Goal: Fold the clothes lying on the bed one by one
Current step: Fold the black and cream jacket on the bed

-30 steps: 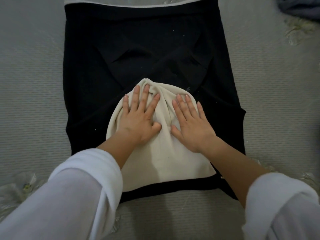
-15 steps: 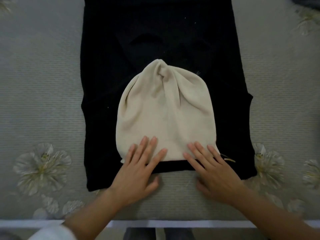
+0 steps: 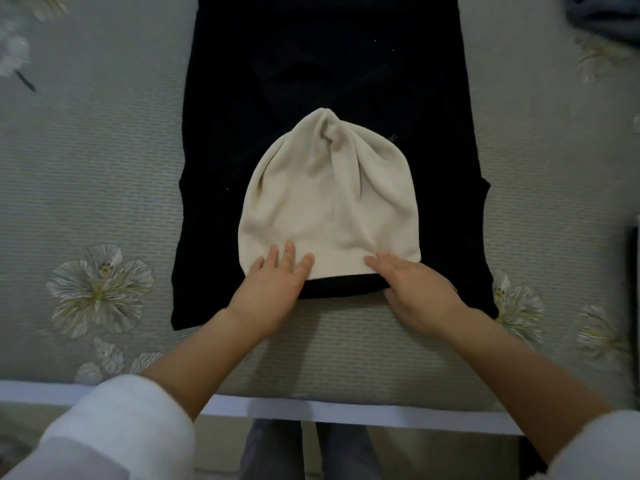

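A cream beanie-shaped cloth (image 3: 329, 202) lies flat on a folded black garment (image 3: 225, 133) in the middle of the bed. Its gathered tip points away from me. My left hand (image 3: 273, 285) rests flat at the cloth's near left corner, fingers spread on its hem. My right hand (image 3: 415, 292) sits at the near right corner, turned on its edge, with its fingertips on the hem and over the black garment's near edge. Whether either hand pinches the fabric cannot be made out.
The bed has a grey ribbed cover with pale flower prints (image 3: 97, 289). Its white front edge (image 3: 346, 414) runs just before my legs. A grey-blue garment (image 3: 602, 15) lies at the far right corner. A dark object (image 3: 633, 289) shows at the right border.
Both hands slid from the middle of the cream cloth back to its near hem. Since half a second ago the right hand has turned onto its edge at the hem.
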